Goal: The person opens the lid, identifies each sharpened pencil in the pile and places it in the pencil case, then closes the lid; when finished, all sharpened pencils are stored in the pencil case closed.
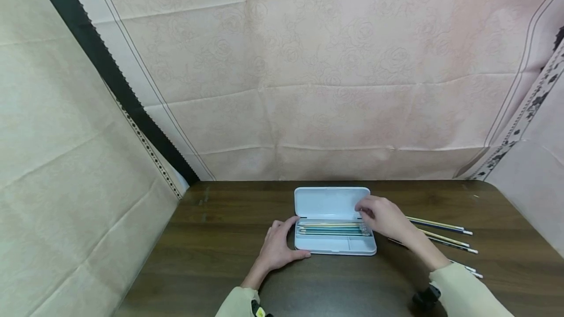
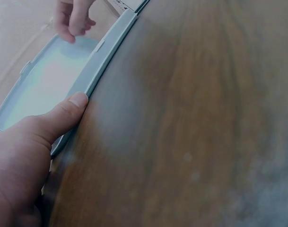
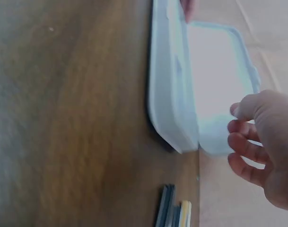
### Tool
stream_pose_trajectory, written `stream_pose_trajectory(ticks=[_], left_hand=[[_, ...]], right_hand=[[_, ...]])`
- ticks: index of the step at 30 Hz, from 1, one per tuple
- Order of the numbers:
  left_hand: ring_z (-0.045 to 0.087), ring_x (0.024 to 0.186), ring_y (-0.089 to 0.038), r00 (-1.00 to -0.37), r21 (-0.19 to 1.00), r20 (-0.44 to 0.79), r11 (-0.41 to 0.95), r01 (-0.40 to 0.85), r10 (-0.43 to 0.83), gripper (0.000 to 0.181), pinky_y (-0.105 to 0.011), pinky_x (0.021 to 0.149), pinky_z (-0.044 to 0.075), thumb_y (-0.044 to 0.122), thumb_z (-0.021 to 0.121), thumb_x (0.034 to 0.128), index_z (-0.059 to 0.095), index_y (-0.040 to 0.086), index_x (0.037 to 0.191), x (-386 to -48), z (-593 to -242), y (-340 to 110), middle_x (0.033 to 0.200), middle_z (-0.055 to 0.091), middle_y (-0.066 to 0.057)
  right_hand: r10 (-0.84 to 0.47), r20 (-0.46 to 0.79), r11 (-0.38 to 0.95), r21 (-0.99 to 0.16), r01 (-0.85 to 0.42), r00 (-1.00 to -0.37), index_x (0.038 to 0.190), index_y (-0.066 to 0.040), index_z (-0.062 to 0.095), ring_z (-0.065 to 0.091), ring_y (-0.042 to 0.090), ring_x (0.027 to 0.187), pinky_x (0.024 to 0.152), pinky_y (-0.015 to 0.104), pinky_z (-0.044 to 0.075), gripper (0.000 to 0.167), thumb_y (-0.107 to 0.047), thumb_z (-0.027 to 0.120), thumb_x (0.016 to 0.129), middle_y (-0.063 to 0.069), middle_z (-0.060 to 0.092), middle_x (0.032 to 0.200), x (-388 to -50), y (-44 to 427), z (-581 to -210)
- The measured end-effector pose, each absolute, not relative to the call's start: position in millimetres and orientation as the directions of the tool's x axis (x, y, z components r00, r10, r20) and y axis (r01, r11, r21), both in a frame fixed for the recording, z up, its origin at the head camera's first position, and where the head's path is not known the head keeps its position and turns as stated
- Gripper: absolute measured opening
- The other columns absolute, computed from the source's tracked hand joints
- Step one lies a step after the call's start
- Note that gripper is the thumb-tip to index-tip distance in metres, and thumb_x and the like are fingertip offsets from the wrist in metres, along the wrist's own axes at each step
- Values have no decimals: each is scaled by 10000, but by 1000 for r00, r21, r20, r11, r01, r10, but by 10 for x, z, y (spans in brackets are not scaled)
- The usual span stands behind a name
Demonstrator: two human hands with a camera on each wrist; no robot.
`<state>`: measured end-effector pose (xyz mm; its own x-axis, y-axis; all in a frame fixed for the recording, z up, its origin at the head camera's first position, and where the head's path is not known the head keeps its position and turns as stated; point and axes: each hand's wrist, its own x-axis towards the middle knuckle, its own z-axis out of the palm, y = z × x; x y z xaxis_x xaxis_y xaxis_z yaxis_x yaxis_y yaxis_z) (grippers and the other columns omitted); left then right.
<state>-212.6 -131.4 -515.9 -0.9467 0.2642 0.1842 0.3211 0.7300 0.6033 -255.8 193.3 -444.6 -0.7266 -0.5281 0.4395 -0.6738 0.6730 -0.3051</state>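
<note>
A light blue pencil case (image 1: 328,244) lies on the brown table with its lid (image 1: 332,203) swung back. Several pencils (image 1: 332,229) lie side by side in its long compartment. My left hand (image 1: 278,247) grips the case's left end, thumb against the front edge (image 2: 70,113) and forefinger near the hinge. Over the right end, beside the raised lid, hovers my right hand (image 1: 382,215). Its fingers (image 3: 248,147) are loosely bent, and nothing shows between them in the right wrist view.
Several more pencils (image 1: 445,240) lie in small groups on the table to the right, partly behind my right forearm. Pale patterned cloth (image 1: 335,87) hangs behind the table's (image 1: 229,238) back edge and at both sides.
</note>
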Motion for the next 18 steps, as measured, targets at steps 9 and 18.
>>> stream_pose_trajectory(ticks=[9, 18], left_hand=[[430, 1035, -192, -948, 606, 181, 729, 318, 263, 956, -410, 828, 371, 646, 828, 691, 480, 226, 1476, -2120, -5150, -1329, 1231, 557, -12], [432, 1044, -192, -949, 600, 178, 735, 315, 262, 956, -416, 841, 373, 629, 835, 693, 475, 227, 1481, -2117, -5149, -1311, 1240, 554, -15]], right_hand=[[-351, 639, 620, -389, -681, -684, 1032, 26, 714, 491, 135, 697, 574, 270, 453, 241, 137, 644, 830, 107, 628, 945, -2590, 2039, -4348], [-279, 578, 623, -499, -603, -767, 1176, 58, 642, 604, 275, 855, 669, 370, 515, 327, 122, 600, 858, 202, 612, 1115, -2626, 2042, -4357]])
